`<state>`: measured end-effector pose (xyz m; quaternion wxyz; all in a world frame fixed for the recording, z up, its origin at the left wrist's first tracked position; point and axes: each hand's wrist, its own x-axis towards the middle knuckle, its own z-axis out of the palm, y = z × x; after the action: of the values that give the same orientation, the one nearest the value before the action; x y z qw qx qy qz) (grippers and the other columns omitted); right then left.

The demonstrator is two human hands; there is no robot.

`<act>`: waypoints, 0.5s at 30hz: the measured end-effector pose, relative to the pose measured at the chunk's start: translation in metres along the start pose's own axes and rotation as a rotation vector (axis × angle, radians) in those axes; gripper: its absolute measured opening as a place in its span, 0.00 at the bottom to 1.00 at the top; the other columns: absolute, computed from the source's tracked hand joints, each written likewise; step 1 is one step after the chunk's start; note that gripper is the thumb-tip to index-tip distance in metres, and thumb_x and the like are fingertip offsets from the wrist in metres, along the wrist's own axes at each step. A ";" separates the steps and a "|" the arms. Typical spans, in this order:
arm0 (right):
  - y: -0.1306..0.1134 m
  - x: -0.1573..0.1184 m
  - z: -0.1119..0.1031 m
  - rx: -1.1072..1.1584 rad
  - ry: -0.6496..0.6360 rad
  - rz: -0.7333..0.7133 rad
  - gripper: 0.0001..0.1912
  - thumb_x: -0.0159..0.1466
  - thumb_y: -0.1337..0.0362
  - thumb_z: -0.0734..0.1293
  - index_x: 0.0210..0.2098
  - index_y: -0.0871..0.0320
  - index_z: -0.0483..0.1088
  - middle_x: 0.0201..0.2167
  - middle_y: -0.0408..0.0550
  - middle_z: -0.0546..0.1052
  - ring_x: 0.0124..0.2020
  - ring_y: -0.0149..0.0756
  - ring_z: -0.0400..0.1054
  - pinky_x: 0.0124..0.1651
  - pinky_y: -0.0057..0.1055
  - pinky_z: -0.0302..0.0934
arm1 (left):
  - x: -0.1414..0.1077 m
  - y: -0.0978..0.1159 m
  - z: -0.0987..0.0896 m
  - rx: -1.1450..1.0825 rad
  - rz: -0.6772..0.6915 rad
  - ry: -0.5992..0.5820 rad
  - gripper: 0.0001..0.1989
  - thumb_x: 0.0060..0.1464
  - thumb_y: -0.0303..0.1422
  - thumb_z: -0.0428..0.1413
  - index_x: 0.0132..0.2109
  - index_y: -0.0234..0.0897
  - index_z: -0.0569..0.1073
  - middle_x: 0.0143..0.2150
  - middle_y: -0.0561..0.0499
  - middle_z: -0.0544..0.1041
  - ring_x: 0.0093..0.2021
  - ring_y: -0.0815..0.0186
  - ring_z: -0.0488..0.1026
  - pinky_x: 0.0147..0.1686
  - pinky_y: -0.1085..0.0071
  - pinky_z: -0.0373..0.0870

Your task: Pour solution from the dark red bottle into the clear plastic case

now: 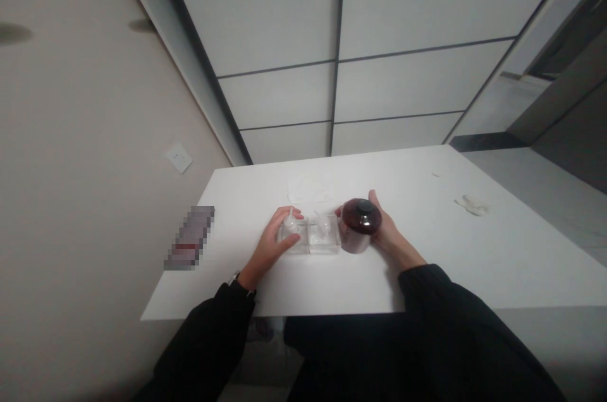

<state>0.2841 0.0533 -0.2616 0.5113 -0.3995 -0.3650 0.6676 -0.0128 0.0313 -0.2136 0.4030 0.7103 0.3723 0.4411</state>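
On the white table (322,291), two clear square pump bottles stand side by side, the left one (300,244) and the right one (324,239), both with whitish pump tops. My left hand (275,241) is wrapped round the left bottle, its thumb in front and its fingers behind. Right beside the right bottle is a round container (355,239) with a dark red lid and a black knob. My right hand (386,231) grips this container from its right side, some fingers hidden behind it.
A pale sheet (310,189) lies behind the bottles. Crumpled whitish material (473,205) and a small scrap (435,174) are at the right. A pixelated flat item (192,234) lies at the left edge. A wall with a socket (179,158) borders the left side.
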 end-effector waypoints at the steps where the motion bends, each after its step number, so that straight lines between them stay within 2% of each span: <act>1: 0.000 0.000 0.000 0.001 -0.001 0.007 0.44 0.58 0.19 0.64 0.38 0.55 0.80 0.27 0.53 0.82 0.37 0.53 0.79 0.47 0.50 0.74 | 0.000 0.001 -0.001 -0.009 0.005 -0.011 0.29 0.59 0.60 0.64 0.52 0.40 0.81 0.57 0.41 0.78 0.64 0.46 0.72 0.69 0.51 0.64; 4: -0.001 0.000 0.001 0.006 -0.005 0.034 0.45 0.58 0.18 0.63 0.38 0.56 0.80 0.28 0.53 0.83 0.37 0.53 0.79 0.47 0.50 0.73 | -0.001 0.002 -0.003 -0.021 0.007 -0.024 0.27 0.62 0.59 0.62 0.51 0.40 0.82 0.58 0.40 0.78 0.64 0.46 0.73 0.69 0.50 0.64; 10: -0.001 -0.001 0.000 0.011 -0.003 0.040 0.45 0.58 0.19 0.64 0.40 0.56 0.80 0.30 0.52 0.83 0.40 0.53 0.79 0.49 0.50 0.73 | -0.002 0.004 0.000 -0.034 -0.013 -0.005 0.21 0.60 0.52 0.68 0.45 0.38 0.82 0.50 0.41 0.81 0.56 0.50 0.77 0.64 0.54 0.69; 15: -0.002 -0.002 -0.001 0.013 -0.007 0.044 0.43 0.60 0.21 0.65 0.41 0.56 0.79 0.30 0.52 0.83 0.40 0.53 0.79 0.49 0.50 0.73 | -0.004 0.015 -0.007 -0.086 -0.049 -0.053 0.24 0.60 0.55 0.66 0.49 0.39 0.84 0.55 0.40 0.83 0.61 0.47 0.77 0.68 0.51 0.67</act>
<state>0.2856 0.0521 -0.2600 0.4977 -0.4018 -0.3536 0.6825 -0.0185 0.0236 -0.1995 0.4534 0.6944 0.3595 0.4277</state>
